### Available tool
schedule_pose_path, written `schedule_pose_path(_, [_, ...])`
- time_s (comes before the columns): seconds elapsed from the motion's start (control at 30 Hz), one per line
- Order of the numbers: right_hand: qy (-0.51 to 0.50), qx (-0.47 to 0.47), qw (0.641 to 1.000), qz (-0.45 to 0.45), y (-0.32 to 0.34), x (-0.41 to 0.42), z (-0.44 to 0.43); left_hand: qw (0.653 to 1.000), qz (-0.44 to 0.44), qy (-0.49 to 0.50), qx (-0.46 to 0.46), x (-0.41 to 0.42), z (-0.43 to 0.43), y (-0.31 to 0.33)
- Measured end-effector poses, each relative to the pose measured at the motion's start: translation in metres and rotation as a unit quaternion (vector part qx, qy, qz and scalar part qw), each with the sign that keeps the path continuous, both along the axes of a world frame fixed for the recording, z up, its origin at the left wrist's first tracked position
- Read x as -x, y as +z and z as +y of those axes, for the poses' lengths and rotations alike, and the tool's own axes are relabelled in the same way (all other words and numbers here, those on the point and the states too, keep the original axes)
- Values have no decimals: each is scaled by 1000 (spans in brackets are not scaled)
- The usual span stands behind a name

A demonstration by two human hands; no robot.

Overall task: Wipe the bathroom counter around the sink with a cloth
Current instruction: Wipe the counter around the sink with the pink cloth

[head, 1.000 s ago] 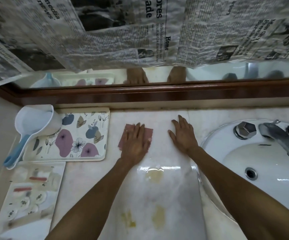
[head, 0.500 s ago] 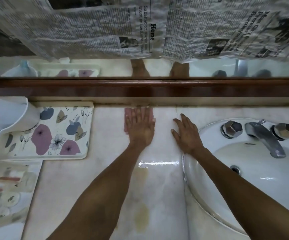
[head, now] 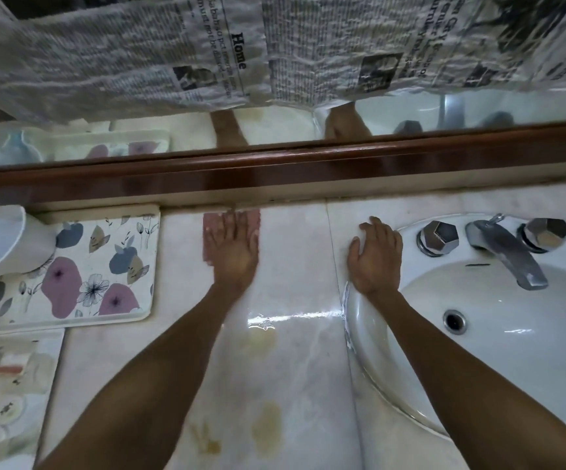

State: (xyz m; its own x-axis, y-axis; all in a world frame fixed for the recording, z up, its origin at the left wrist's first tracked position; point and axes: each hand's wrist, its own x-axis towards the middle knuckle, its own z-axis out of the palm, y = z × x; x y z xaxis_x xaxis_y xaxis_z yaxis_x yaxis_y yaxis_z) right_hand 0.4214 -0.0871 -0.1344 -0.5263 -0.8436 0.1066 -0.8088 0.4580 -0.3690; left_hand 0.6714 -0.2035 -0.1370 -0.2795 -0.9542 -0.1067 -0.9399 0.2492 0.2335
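Two bare hands lay flat on the pale stone tabletop (head: 295,252), with both forearms reaching up from the lower edge of the frame. The left hand (head: 232,249), slightly blurred, pressed one pink cloth (head: 208,228) against the tabletop with straight fingers laid close together, pointing at the dark wooden mirror frame (head: 274,174). The cloth lay at the centre of the frame, its far edge right at the back of the tabletop below that wooden frame. The right hand (head: 374,256) rested palm down with its fingers loosely spread, holding nothing. It lay just beside the rim of the one white sink (head: 512,351) at right, with its wrist crossing that rim. The two hands were well apart, with bare stone between them. One metal faucet (head: 505,252) stood between two faceted knobs (head: 439,234) (head: 548,232). At left, one floral tray (head: 105,266) carried one white scoop (head: 0,239), and a second patterned tray (head: 10,385) lay below it. Three yellowish stains (head: 266,429) marked the tabletop near the forearms. Newspaper sheets (head: 139,56) covered most of the mirror across the top.
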Motion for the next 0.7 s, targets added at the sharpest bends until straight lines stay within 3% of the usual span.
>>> schedule_pose_path(0.1, [-16,8,1000,9,0,-1,-1,998,40,-10,-39,76,9,5])
schedule_pose_path(0.23, [-41,7,999,17,-1,0,0,986,26,-159,-35,136,46,6])
schedule_pose_path(0.43, [-64,0,998,8,-2,0,0,925,-6,-379,29,52,38,3])
schedule_pose_path(0.53, [-61,8,998,4,-1,0,1,937,-36,-348,15,26,4,5])
schedule_pose_path(0.7, [-77,48,995,-25,-5,1,-2,994,-24,-105,-14,97,12,1])
